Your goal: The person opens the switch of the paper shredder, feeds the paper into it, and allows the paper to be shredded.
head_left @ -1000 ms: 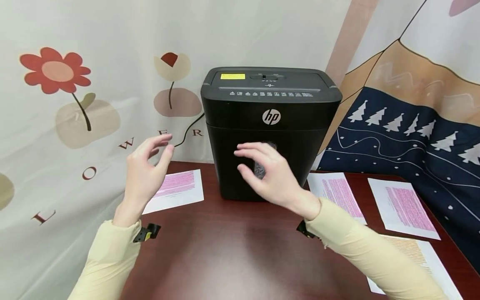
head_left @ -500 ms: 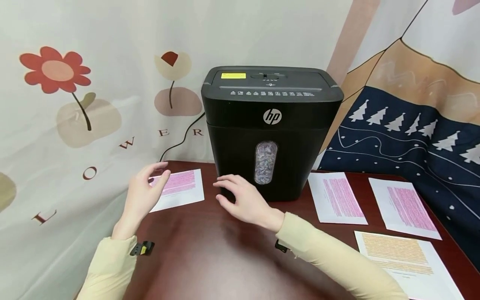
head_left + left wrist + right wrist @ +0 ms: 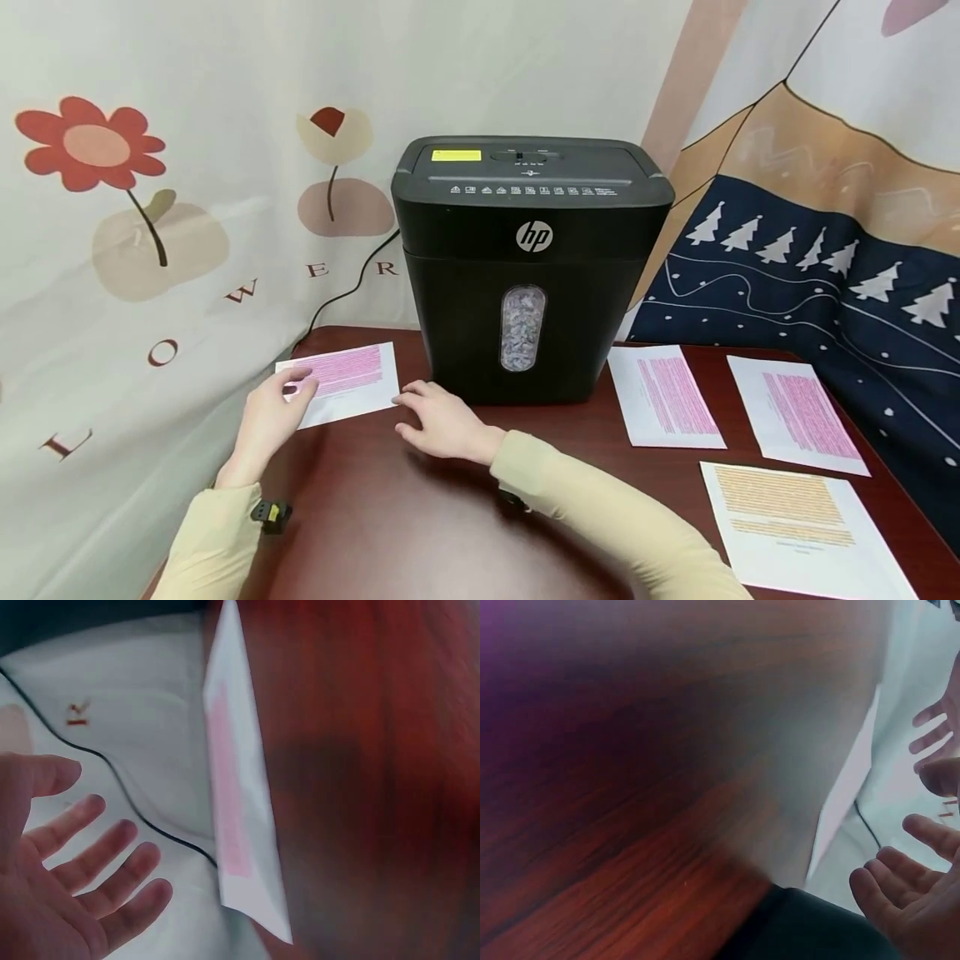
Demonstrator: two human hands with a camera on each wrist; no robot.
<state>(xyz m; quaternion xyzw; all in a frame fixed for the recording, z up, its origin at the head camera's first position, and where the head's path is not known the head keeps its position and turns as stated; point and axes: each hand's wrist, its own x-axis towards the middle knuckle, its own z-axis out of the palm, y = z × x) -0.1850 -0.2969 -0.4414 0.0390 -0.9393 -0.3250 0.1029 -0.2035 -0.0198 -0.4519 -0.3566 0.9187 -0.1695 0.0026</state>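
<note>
A white sheet of paper (image 3: 341, 406) with pink-highlighted text lies on the table left of the black HP paper shredder (image 3: 465, 333). Over the sheet's left part in the head view is my left hand (image 3: 266, 417), its fingers loosely bent and nothing in them. In the left wrist view that hand (image 3: 60, 877) appears spread, apart from the paper (image 3: 255, 825). My right hand (image 3: 446, 425) hovers by the sheet's right edge, in front of the shredder's lower left corner. Its fingers are relaxed and hold nothing; whether a fingertip touches the paper, I cannot tell.
Right of the shredder lie two more pink-marked sheets, a nearer one (image 3: 663, 400) and a farther one (image 3: 798, 417). An orange-marked sheet (image 3: 810, 533) lies in front of them. A black cord (image 3: 352, 290) runs along the printed curtain (image 3: 247, 192) behind the brown table (image 3: 420, 542).
Both hands have come down toward the left sheet. The right hand has moved left from in front of the shredder, uncovering its window of shreds.
</note>
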